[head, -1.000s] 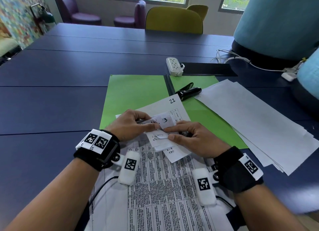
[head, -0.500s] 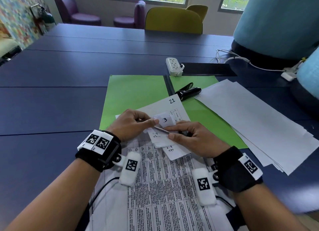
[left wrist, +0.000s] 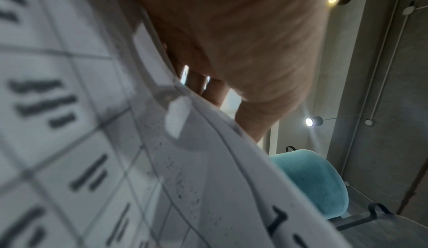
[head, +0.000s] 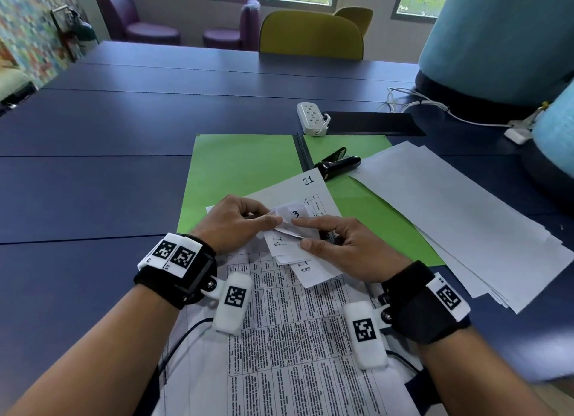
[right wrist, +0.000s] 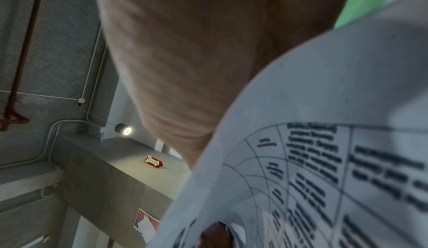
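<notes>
A stack of printed table sheets [head: 298, 338] with hand-numbered corners lies in front of me on an open green folder [head: 242, 167]. My left hand [head: 273, 221] pinches the left edge of the lifted corner marked 3 [head: 295, 213]. My right hand [head: 301, 234] meets it from the right. Its index finger lies along that corner and its thumb presses the fanned corners [head: 285, 248] below, with a sheet edge pinched between them. In the wrist views, the left hand's palm [left wrist: 243, 41] and the right hand's palm [right wrist: 185, 50] show blurred above the printed sheets [left wrist: 69, 123] [right wrist: 324, 160].
A black stapler [head: 338, 165] lies on the folder behind the sheet marked 21 [head: 307, 181]. A pile of blank white paper [head: 450, 216] spreads to the right. A white power strip [head: 312, 118], a black pad [head: 372, 123] and white cables [head: 435, 108] lie farther back on the blue table [head: 93, 182].
The right index finger has stretched left along the corner marked 3 toward the left thumb. The small folded corner has flattened. Both wrists stay in place.
</notes>
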Motion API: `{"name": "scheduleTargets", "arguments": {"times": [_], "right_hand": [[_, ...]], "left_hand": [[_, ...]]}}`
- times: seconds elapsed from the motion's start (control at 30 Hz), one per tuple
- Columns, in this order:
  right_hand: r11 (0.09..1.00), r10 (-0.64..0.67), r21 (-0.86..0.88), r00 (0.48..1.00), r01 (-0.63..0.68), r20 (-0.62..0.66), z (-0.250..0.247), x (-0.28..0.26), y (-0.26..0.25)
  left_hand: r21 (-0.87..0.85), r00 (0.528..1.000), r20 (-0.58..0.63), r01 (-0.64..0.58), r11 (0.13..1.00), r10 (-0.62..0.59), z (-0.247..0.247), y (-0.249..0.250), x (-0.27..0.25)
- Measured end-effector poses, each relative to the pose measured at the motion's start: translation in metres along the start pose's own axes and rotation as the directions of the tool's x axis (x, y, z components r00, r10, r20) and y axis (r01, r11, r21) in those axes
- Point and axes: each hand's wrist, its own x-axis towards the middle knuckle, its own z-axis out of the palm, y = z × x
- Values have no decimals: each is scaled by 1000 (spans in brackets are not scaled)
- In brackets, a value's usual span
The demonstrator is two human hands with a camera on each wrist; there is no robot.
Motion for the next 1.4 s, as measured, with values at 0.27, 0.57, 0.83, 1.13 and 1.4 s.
{"name": "scheduleTargets", "arguments": {"times": [0.27,0.57,0.83,1.13,1.4], "right_hand": [[994,20,-107,999,-17,30,2,5,2],[999,40,13,999,-40,-33,1,-2,-3],[998,49,-43,999,-50,-22,1,-2,-5],[999,36,-37,999,-36,3,3,2,2],[996,25,-90,1000,-26,-8,2,2,4]], "left_hand": [[-10,1000,-6,0,1000,0,1,-2,2],[-2,998,8,55,998,-55,1,3,-2],[9,999,16,49,999,-49,0,5,-2],[-4,1000,14,-2,1000,2,0,1,0],[32,999,9,35,999,-35,-1,2,0]]}}
